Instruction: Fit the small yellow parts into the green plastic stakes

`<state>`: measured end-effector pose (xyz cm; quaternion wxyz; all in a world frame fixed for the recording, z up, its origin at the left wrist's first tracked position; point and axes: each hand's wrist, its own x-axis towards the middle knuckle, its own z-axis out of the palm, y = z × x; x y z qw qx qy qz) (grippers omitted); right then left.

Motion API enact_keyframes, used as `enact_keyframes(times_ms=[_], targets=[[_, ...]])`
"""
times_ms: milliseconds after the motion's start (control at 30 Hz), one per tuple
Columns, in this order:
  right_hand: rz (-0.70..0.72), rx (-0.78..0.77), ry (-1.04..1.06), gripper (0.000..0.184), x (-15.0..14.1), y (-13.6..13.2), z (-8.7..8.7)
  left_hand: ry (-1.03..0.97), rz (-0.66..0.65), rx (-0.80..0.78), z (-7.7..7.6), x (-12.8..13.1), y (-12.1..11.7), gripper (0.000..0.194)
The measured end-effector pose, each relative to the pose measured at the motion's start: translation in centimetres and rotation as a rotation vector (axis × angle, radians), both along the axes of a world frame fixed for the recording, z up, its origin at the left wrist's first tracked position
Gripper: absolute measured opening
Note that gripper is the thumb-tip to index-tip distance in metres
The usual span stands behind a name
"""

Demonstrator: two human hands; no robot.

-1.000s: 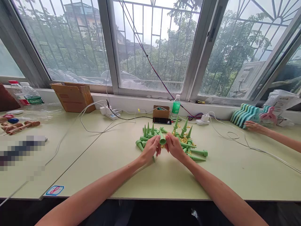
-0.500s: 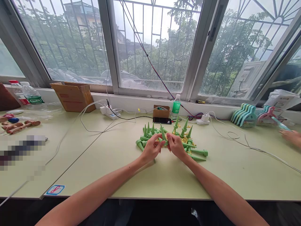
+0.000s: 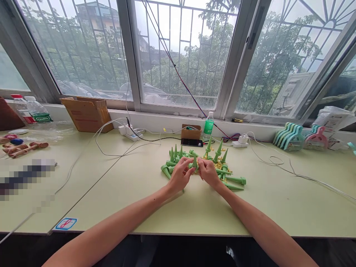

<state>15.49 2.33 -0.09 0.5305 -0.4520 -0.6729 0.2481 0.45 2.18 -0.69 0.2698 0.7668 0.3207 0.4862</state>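
Note:
My left hand (image 3: 179, 174) pinches a green plastic watering spike (image 3: 195, 162), its point turned up. Close beside it, my right hand (image 3: 208, 171) has its fingertips pressed together at the spike's side; what they grip, if anything, is too small to make out. Around both hands spreads a pile of similar green spikes (image 3: 236, 180), some lying flat and several standing point-up behind. Small yellow pieces (image 3: 219, 165) are scattered among them, mostly to the right of my hands.
Behind the pile are a black phone (image 3: 191, 142), a small cardboard box (image 3: 187, 132) and a green-labelled bottle (image 3: 208, 126). White cables (image 3: 292, 171) cross the table on both sides. Teal hanger-like plastic pieces (image 3: 292, 137) stand back right; a larger carton (image 3: 86, 115) stands back left.
The spike in my left hand has turned more upright and shifted slightly right. My right fingers have drawn a little off it. Another person's hand at the far right has left view.

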Motion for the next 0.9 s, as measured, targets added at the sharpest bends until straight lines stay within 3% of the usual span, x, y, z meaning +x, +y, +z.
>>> enact_keyframes(times_ms=[500, 667, 767, 900], targets=[[0.055, -0.014, 0.121, 0.051, -0.5, -0.2, -0.5, 0.027, 0.107, 0.071, 0.2, 0.2, 0.0, 0.026], [0.044, 0.009, 0.104, 0.051, -0.4, -0.3, -0.4, -0.094, 0.147, -0.092, 0.8, 0.3, -0.2, 0.028], [0.052, 0.009, 0.079, 0.05, -0.4, -0.3, -0.4, -0.121, 0.119, -0.227, 1.1, 0.3, -0.4, 0.038], [0.071, 0.022, 0.051, 0.048, -0.3, -0.3, -0.5, -0.121, 0.116, -0.279, 1.2, 0.2, -0.6, 0.046]])
